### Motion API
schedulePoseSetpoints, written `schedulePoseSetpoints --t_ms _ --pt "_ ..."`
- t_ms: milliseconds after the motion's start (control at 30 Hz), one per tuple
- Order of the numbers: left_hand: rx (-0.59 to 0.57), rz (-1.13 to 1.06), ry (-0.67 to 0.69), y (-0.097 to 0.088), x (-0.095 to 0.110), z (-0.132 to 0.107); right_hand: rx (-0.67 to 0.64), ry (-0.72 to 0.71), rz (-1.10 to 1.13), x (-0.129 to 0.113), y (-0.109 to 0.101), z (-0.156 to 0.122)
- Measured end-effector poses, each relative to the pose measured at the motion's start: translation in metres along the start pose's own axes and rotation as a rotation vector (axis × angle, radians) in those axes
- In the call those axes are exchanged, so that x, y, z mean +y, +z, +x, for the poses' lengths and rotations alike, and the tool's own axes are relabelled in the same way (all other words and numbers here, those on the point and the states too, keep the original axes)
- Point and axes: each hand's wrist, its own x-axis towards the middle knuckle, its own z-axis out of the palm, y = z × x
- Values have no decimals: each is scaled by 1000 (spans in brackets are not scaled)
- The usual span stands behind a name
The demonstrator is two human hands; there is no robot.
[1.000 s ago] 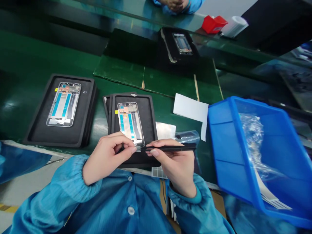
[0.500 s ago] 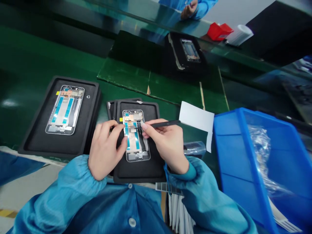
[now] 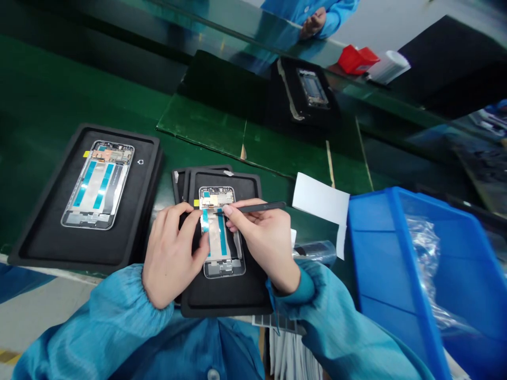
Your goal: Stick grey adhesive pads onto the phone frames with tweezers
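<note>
An opened phone [image 3: 215,248] with its circuit board and blue adhesive strips showing lies on a black foam tray [image 3: 229,301]. My left hand [image 3: 172,253] rests along the phone's left edge, thumb and index fingertip apart on its side. Between the thumb and fingers of my right hand [image 3: 267,240] is a pair of black tweezers [image 3: 263,207]. The tweezers' tips point left, over the phone just below its circuit board. Whether the tips grip anything is too small to tell. A yellow tab [image 3: 196,202] sticks out at the phone's upper left.
To the left, another opened phone [image 3: 99,184] lies on stacked black trays [image 3: 35,248]. A blue bin [image 3: 388,253] with clear plastic stands at the right, beside white paper [image 3: 320,198]. At the back are a third phone [image 3: 312,88], a red container [image 3: 356,60] and a co-worker's hands [image 3: 312,24].
My right hand and the tweezers have shifted slightly left and down over the phone. A dark strip beside the tips has gone from view there. The whole view has tilted a little.
</note>
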Motion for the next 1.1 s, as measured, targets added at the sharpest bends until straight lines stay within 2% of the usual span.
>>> schedulePoseSetpoints --t_ms 667,867,1100 --pt "-4 20 13 1 -1 -1 3 -26 -71 3 -1 -1" --pt "-102 114 48 -5 1 3 0 -42 -99 3 -1 -1" --pt "-209 265 196 -13 5 11 33 -75 -126 1 -5 -5"
